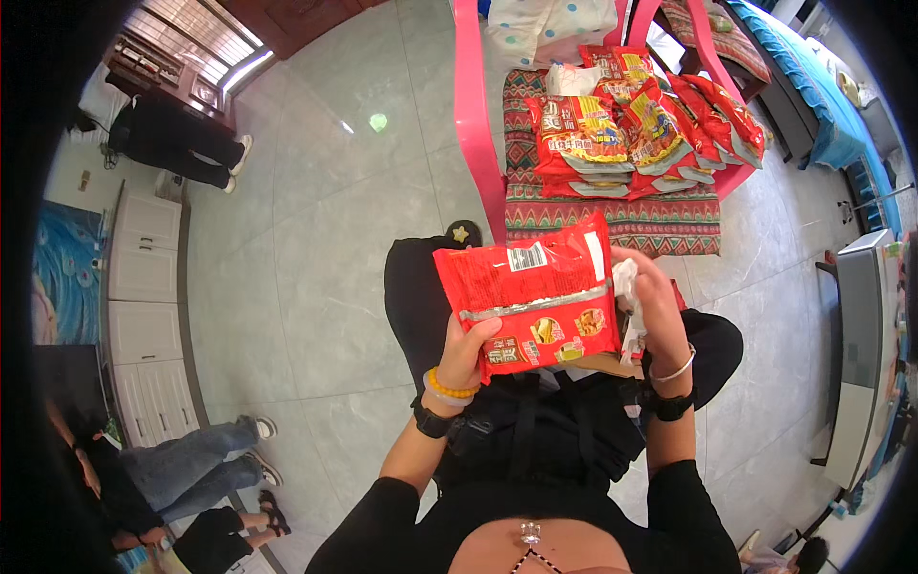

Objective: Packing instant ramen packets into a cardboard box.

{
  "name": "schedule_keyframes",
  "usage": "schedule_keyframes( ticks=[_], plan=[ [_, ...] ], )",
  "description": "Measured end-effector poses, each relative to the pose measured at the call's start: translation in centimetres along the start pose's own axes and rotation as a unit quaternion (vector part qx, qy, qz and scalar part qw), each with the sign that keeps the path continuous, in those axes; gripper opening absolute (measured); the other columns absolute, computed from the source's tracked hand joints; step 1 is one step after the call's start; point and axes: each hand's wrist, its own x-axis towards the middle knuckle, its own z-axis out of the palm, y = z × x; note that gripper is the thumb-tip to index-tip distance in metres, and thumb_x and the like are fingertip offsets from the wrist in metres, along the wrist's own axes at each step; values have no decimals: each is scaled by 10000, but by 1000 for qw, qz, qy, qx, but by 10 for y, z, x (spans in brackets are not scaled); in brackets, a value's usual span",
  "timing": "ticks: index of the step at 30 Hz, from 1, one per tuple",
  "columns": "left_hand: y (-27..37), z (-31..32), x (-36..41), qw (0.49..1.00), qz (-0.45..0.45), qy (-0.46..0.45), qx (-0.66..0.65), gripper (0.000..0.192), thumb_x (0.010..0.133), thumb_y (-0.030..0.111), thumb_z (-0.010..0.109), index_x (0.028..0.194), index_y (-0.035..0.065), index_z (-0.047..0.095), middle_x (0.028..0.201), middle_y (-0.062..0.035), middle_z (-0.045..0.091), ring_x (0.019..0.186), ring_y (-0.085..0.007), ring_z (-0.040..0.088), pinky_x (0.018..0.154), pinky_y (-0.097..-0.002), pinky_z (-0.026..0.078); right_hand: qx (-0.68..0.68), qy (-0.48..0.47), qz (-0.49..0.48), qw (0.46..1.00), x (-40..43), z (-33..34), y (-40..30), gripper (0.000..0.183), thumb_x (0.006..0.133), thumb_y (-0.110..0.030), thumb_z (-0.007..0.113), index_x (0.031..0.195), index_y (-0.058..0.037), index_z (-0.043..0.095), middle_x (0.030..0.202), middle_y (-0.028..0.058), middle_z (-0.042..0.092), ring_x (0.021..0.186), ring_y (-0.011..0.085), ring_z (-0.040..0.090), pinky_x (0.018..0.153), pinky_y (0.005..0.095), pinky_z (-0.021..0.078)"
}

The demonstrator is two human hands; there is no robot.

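My left hand grips the lower left corner of a red instant noodle packet, its thumb lying on the printed back with the silver seam. At the packet's right edge, my right hand holds a crumpled white tissue or cloth; its fingertips pass partly behind the packet. Part of a cardboard box shows below the packet, above my lap. Beyond my hands, several more red noodle packets lie piled on the patterned cushion of a pink chair, with a white crumpled bundle among them.
The chair's pink arm rises left of the pile, and a white dotted bag rests at its back. Grey tile floor surrounds me. Other people stand or sit at the left, near white cabinets; a grey-white cabinet stands right.
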Motion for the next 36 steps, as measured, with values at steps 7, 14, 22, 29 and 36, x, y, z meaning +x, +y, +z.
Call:
schedule_keyframes(
  ticks=[7,14,22,29,36],
  plan=[
    [0,-8,6,999,-27,-12,13,422,801,56,557,1197,16,418,1113,-89,558,982,-176,575,839,-318,475,19,-34,43,998,0,7,2,214,851,-130,553,963,49,586,829,-23,584,782,27,493,672,215,408],
    [-9,-12,11,998,28,-51,-5,556,905,251,473,1384,125,220,1319,-108,409,1171,-226,448,970,-375,367,-339,-18,-305,890,-3,31,-26,149,655,-29,601,799,8,614,640,95,487,566,254,498,523,291,401],
    [-14,4,11,943,-123,-136,-276,934,765,753,288,1375,47,232,1361,-170,355,1213,-314,409,1003,-452,341,-572,-183,-457,656,-27,68,-1,296,673,-171,645,943,-53,619,706,-5,483,653,116,507,543,244,399],
    [-14,-3,4,926,-134,-159,-314,952,737,772,310,1387,81,227,1365,-177,353,1211,-328,410,999,-494,333,-458,-113,-322,821,-2,59,-47,572,628,-84,681,1177,-45,526,953,124,496,858,276,500,743,360,439],
    [-19,-2,5,954,-109,-145,-238,932,736,772,316,1397,121,223,1392,-128,327,1234,-324,384,1010,-503,312,-442,-89,-308,838,28,82,-23,603,691,-25,591,1264,-9,405,1183,185,446,1079,354,444,931,408,368]
  ],
)
